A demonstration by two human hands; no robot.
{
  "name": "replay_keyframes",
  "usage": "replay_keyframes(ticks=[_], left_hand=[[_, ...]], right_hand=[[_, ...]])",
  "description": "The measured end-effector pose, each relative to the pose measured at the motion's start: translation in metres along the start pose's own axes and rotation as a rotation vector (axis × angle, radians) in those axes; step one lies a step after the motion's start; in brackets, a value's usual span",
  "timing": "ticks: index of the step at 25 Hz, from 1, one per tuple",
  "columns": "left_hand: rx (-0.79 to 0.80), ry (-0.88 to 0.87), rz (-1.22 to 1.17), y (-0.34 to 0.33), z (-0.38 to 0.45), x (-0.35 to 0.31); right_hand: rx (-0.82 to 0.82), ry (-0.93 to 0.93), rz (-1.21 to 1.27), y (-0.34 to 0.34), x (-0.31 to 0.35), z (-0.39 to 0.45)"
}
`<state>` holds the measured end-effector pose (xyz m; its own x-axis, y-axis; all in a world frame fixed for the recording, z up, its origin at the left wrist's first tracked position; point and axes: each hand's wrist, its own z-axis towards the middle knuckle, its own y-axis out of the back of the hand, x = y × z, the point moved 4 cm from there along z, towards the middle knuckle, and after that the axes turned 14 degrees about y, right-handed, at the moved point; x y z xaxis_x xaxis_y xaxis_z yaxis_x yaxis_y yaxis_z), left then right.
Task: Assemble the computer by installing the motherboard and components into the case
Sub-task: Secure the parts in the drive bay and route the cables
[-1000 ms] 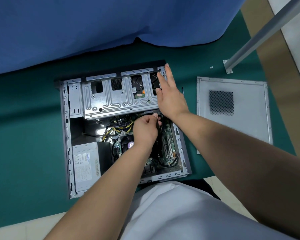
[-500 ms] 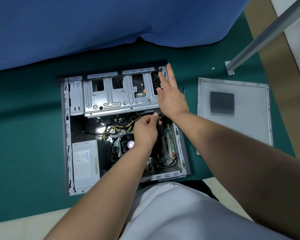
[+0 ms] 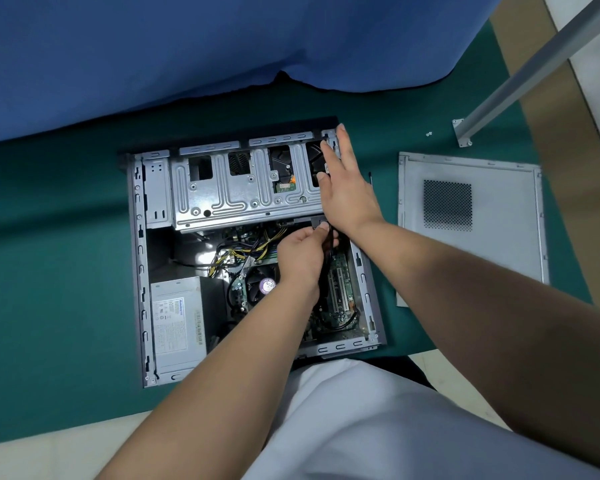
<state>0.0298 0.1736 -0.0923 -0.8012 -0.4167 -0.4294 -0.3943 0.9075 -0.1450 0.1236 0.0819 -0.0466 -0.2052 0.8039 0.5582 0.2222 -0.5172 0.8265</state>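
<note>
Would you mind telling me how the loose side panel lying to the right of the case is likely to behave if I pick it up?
The side panel looks like thin sheet metal, so probably light for its area and stiff, perhaps flexing a little. It lies flat on the green mat, so lifting it may mean first prying up an edge. Its folded edges could be sharp, and the mesh vent likely dents easily.

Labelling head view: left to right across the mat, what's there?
Grey power supply box → left hand pinching black cables → green motherboard expansion slots → loose grey perforated side panel → slanted silver metal post.
</note>
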Motion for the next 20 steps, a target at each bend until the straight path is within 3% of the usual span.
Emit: replay_keyframes(ticks=[5,7,11,13,15,20], left_hand=[[0.015,0.003,0.013,-0.001,-0.003,-0.002],[-0.022,-0.105,0.228,0.004,-0.005,-0.011],[-0.309,-0.575,0.989,0.022,-0.021,-0.040],[-0.448,-0.896,1.170,0.032,-0.033,-0.048],[-0.485,-1.122,1.265,0.038,-0.035,-0.050],[-0.441,-1.052,1.477,0.048,-0.011,-0.050]], right_hand=[[-0.002,0.015,0.027,-0.004,-0.005,0.002],[0.003,0.028,0.121,-0.004,-0.006,0.003],[0.100,0.125,0.312,0.001,-0.015,-0.013],[0.187,0.141,0.223,0.004,-0.023,-0.032],[0.259,0.165,0.101,0.004,-0.029,-0.048],[0.273,0.132,-0.132,0.004,-0.023,-0.054]])
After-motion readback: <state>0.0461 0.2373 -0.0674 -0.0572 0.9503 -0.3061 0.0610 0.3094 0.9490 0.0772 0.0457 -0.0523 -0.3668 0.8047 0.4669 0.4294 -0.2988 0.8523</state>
